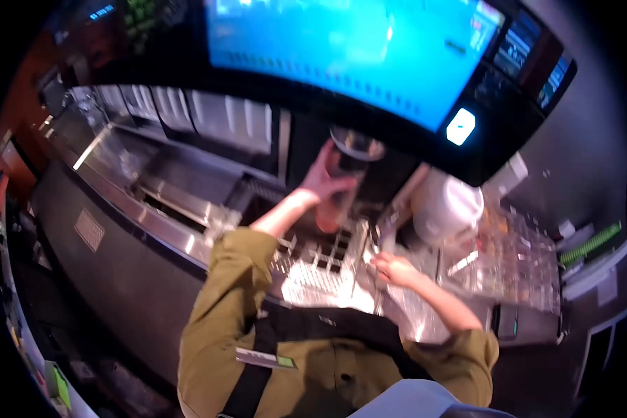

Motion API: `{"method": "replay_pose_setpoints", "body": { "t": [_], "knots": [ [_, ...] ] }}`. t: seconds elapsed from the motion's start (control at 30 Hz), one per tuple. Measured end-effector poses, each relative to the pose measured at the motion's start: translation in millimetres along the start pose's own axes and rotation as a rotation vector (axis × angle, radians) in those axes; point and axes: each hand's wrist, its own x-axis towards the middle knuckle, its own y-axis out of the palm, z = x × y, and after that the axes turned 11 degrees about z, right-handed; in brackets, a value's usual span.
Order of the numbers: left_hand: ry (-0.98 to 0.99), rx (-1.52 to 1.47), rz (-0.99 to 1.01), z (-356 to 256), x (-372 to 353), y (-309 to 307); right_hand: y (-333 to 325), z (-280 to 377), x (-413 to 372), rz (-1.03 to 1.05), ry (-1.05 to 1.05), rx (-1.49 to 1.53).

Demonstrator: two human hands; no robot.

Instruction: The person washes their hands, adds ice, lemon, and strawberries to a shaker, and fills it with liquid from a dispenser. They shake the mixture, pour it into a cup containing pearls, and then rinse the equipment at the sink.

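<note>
My left hand (322, 178) is wrapped round a tall clear cup (347, 167), raised beneath the screen. The cup has a wide round rim, and something reddish shows toward its lower end. Motion blurs it, so its contents cannot be made out. Lower and to the right, my right hand (395, 269) has its fingers drawn together beside a slim metal piece (375, 240) at the counter. What those fingers hold, if anything, is too small to tell. Below the cup lies a dark grid rack (333, 252), with a brightly lit perforated metal tray (315, 280) nearer my body.
A large lit screen (348, 49) hangs low over the work area. On the right stand a white rounded container (447, 209) and a clear compartmented organizer (508, 261). Leftward runs a steel counter (177, 188) with white panels (230, 122) behind it.
</note>
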Motion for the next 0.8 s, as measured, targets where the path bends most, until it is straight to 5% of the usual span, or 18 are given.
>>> {"method": "replay_pose_setpoints", "body": {
  "t": [0.17, 0.27, 0.67, 0.8],
  "knots": [
    [0.042, -0.044, 0.089, -29, 17, -3, -186, 87, -11, -0.956, -0.24, -0.275],
    [0.023, 0.012, 0.123, -54, 18, 7, -258, 118, -17, -1.273, -0.234, -0.457],
    [-0.04, 0.097, 0.069, -53, 23, 8, -323, 138, 13, -1.389, -0.006, -0.517],
    [0.026, 0.21, 0.034, -46, 24, 5, -267, 155, -18, -1.606, -0.233, -0.574]
  ]
}}
